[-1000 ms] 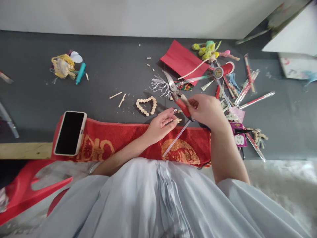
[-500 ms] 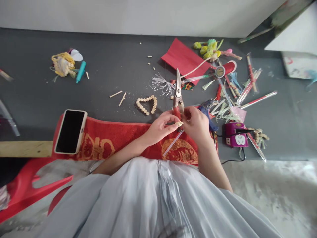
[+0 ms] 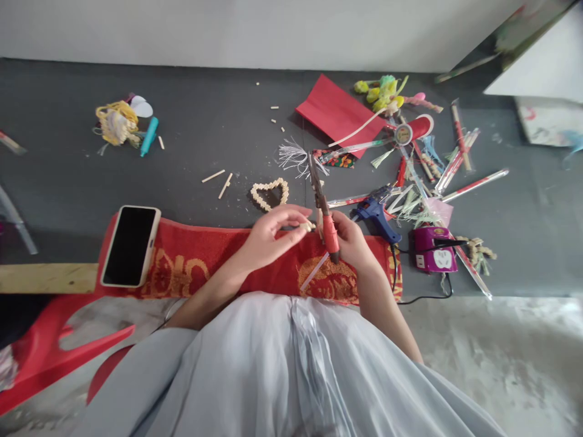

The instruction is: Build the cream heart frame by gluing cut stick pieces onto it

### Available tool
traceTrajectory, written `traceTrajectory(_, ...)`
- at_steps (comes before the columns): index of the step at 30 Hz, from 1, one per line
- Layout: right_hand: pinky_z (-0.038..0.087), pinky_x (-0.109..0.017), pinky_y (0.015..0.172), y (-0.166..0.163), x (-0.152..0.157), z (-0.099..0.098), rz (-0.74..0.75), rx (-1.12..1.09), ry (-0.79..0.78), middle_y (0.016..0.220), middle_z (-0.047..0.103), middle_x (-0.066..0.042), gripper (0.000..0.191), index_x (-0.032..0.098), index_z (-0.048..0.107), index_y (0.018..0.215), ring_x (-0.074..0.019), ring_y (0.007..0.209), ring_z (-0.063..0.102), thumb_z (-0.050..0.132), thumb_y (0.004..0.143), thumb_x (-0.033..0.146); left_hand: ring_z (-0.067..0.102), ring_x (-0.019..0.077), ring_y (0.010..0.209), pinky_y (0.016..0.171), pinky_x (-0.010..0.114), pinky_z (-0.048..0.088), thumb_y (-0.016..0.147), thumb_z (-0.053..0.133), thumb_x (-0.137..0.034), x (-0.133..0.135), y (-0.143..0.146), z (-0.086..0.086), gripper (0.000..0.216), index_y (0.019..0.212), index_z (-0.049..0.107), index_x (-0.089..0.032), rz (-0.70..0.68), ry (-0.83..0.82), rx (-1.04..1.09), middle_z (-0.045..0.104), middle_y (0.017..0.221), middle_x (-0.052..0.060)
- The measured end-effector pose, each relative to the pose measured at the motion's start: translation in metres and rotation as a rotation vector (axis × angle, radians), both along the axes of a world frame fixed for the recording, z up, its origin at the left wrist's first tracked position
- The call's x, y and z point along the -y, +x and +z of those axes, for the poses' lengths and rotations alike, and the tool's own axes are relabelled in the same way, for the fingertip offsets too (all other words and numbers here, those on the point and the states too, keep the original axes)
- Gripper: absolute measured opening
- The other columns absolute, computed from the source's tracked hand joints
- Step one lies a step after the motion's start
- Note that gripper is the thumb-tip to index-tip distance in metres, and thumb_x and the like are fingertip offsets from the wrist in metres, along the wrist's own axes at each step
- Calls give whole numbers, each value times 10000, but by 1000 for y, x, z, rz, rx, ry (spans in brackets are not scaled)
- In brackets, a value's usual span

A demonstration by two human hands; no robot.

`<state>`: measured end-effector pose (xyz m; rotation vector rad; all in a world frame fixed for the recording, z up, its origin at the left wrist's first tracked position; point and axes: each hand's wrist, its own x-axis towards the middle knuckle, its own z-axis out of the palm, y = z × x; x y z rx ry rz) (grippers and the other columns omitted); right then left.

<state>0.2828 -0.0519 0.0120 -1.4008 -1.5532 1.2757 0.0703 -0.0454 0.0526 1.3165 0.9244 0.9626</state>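
Observation:
My right hand [image 3: 353,246] grips red-handled pruning shears [image 3: 322,206], blades pointing away from me and closed. My left hand [image 3: 268,233] pinches a small cream-coloured piece [image 3: 310,226] right beside the shears. Both hands hover over a red patterned towel [image 3: 191,264] at the near edge of the dark grey table [image 3: 204,139]. A thin white stick [image 3: 314,270] lies on the towel under my right hand. A heart made of small cream pieces [image 3: 269,193] lies just beyond my left hand.
A phone [image 3: 130,245] rests on the towel's left end. A blue glue gun [image 3: 378,213], a purple power strip [image 3: 432,250], red paper [image 3: 339,112], wrapped sticks and tassels [image 3: 437,164] crowd the right. Yellow thread bundle [image 3: 116,121] and short wooden sticks [image 3: 219,179] lie left.
My right hand pulled back toward me with the shears, whose blades closed and tilted left. My left hand stayed near the towel, still pinching the small piece.

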Motion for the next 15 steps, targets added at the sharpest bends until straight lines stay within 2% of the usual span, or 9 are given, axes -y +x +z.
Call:
traceTrajectory(2,486,-274,666,-1,6,3,18,20,9,827,670,1,191,223,600,959,-149,723,593,586,867,390,704,142,944,875,275,581,870,721,-435,-8,-10,0,255,933,677,-192,166,63,-37,735,992,65)
traceTrajectory(4,482,-274,661,-3,10,9,47,85,44,831,669,-6,172,227,596,965,-154,727,594,560,882,374,703,118,850,828,255,587,857,732,-497,-16,-17,0,325,948,683,-189,301,136,-55,734,937,46)
traceTrajectory(6,483,-283,663,-7,14,14,64,174,105,846,683,-20,140,233,585,956,-165,730,604,541,892,349,712,113,822,798,244,597,851,732,-536,-21,-20,0,365,959,686,-191,378,190,-64,738,933,39)
traceTrajectory(11,489,-294,666,-19,18,24,113,266,259,833,696,-38,58,251,534,911,-187,743,639,484,917,277,732,122,859,783,225,609,861,735,-512,-23,-23,6,338,969,700,-194,434,263,-81,755,959,41)
traceTrajectory(15,490,-295,661,-23,19,26,126,297,311,802,682,-38,53,257,514,901,-190,744,646,470,928,267,733,109,857,809,216,610,873,737,-468,-22,-26,7,286,976,714,-203,453,307,-80,764,951,30)
